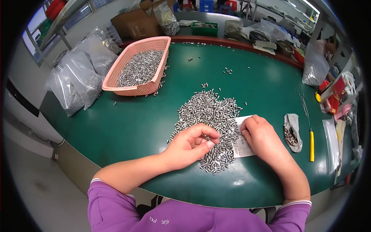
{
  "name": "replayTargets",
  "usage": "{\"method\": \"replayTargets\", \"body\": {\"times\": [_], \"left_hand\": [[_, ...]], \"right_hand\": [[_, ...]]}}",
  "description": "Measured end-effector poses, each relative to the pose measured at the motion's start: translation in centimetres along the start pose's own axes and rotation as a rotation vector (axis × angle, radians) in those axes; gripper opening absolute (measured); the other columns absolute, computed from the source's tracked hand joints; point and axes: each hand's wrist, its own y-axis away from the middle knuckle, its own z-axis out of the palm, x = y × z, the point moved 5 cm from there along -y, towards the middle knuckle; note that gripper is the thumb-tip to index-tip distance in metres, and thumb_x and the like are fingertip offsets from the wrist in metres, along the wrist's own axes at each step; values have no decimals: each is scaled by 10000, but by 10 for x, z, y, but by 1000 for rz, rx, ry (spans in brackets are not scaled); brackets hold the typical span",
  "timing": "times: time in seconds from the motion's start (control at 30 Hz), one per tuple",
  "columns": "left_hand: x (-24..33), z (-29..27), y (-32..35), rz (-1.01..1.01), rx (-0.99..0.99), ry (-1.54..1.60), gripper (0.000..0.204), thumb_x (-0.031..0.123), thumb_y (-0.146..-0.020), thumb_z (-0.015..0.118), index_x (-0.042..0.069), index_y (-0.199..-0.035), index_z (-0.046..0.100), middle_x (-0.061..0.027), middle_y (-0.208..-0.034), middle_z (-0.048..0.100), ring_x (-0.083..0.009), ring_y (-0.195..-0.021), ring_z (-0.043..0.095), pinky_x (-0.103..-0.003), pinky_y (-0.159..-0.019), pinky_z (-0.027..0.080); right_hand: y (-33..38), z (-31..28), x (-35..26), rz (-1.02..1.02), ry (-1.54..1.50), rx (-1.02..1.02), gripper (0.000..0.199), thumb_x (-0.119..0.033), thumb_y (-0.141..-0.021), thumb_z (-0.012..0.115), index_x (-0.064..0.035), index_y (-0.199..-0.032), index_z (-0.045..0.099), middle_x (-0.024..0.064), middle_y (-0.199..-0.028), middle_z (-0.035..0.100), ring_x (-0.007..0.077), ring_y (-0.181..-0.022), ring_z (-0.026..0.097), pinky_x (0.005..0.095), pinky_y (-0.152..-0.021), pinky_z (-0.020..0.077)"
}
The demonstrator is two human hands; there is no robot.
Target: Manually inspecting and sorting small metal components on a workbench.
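Note:
A broad heap of small, shiny metal pins [208,112] lies on the green table in front of me. Over the heap's near side is my left hand [189,147], fingers curled and the thumb brought close to the fingertips. Whatever may be between them is too small to make out. My right hand [261,135] is closed at the heap's right edge, above a printed paper sheet [242,149]. Its fingertips point down and inward, and what they hold, if anything, is hidden. The sheet lies partly under that hand and touches the pins.
A pink plastic basket [112,79] full of similar pins stands far left, beside clear bags [73,85] of them. On the right lie a grey cloth [293,133], a yellow-handled tool [312,145] and a clear plastic bag [331,145]. Loose pins [228,71] dot the far table [270,89].

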Motion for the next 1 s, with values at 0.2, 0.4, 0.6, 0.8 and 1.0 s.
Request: {"method": "replayTargets", "body": {"times": [0.2, 0.4, 0.6, 0.8, 1.0], "left_hand": [[-2, 8, 4, -97, -35, 80, 244, 27, -939, 517, 28, -1183, 505, -43, -1023, 581, -41, -689, 510, -194, -603, 441], [-5, 17, 7, -224, -177, 149, 250, 106, -944, 555, 75, -1187, 505, 13, -892, 573, -38, -697, 528, -196, -588, 441], [-13, 18, 9, -260, -265, 156, 215, 125, -939, 582, 82, -1139, 519, 22, -859, 578, -31, -697, 543, -187, -578, 445], [-11, 14, 8, -307, -290, 135, 184, 69, -924, 590, 44, -1091, 519, -34, -919, 580, -79, -722, 577, -201, -575, 470], [-9, 14, 8, -298, -272, 176, 159, 124, -926, 602, 73, -1046, 510, 0, -847, 569, -52, -688, 557, -192, -549, 448]], "right_hand": [[3, -22, -45, -192, -267, 134, 202, 15, -789, 618, -41, -980, 584, 132, -893, 569, 325, -863, 576, 400, -759, 475], [15, -19, -71, -353, -500, 80, 241, -21, -744, 700, -98, -966, 645, 66, -933, 578, 269, -885, 577, 368, -773, 476], [13, 0, -57, -165, -764, -49, 192, -41, -730, 745, -104, -900, 684, 47, -952, 551, 199, -914, 556, 316, -784, 476], [13, 4, -53, -94, -841, -66, 176, -50, -737, 758, -91, -891, 684, 41, -948, 541, 169, -930, 558, 295, -785, 475], [14, -6, -58, -172, -588, 32, 209, -60, -690, 796, -92, -853, 669, 40, -951, 549, 182, -918, 567, 308, -768, 484]]}}
